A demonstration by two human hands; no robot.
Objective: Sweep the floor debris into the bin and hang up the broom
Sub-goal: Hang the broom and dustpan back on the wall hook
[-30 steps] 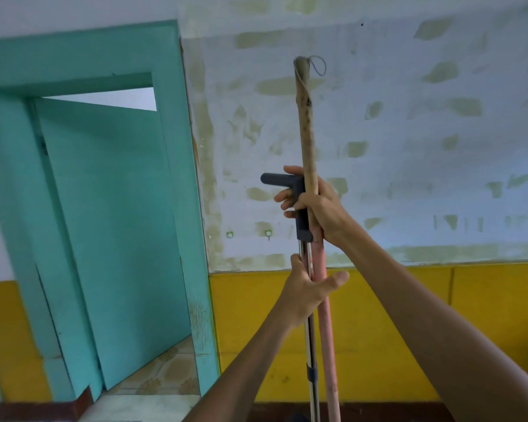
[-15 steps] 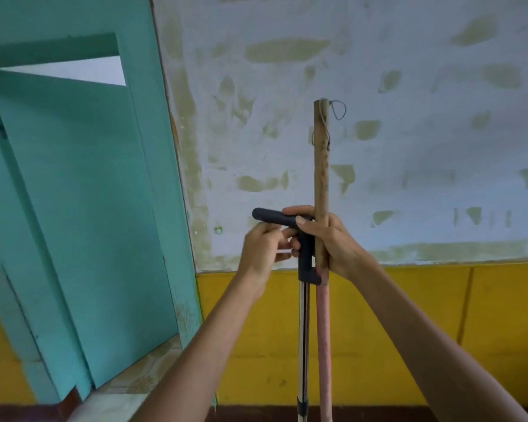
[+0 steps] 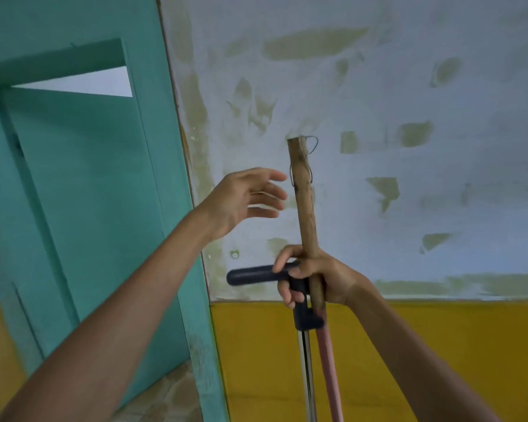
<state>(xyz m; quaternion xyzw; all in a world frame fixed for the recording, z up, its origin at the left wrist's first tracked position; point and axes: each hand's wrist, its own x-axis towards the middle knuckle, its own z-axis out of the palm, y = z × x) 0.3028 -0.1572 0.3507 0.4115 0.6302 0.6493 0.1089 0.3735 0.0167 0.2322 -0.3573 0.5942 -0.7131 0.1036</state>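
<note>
The broom handle [image 3: 305, 205] stands upright in the middle, worn wood at the top and pink lower down, with a thin wire loop [image 3: 312, 144] at its tip. Beside it is a metal pole with a dark T-shaped grip [image 3: 253, 276], the dustpan's handle. My right hand [image 3: 313, 277] is shut around both handles together. My left hand [image 3: 247, 197] hovers open, fingers spread, just left of the broom's upper end, touching nothing. The broom head, dustpan and bin are out of view.
A patchy white wall [image 3: 409, 117] with a yellow lower band [image 3: 409, 345] faces me. Two small pegs, one [image 3: 234, 254] visible, sit on the wall near the teal door frame [image 3: 177, 208]. The teal door [image 3: 89, 208] stands ajar on the left.
My left hand has let go of the dark grip and risen, open, toward the broom's top end. The view has tilted and moved closer to the wall.
</note>
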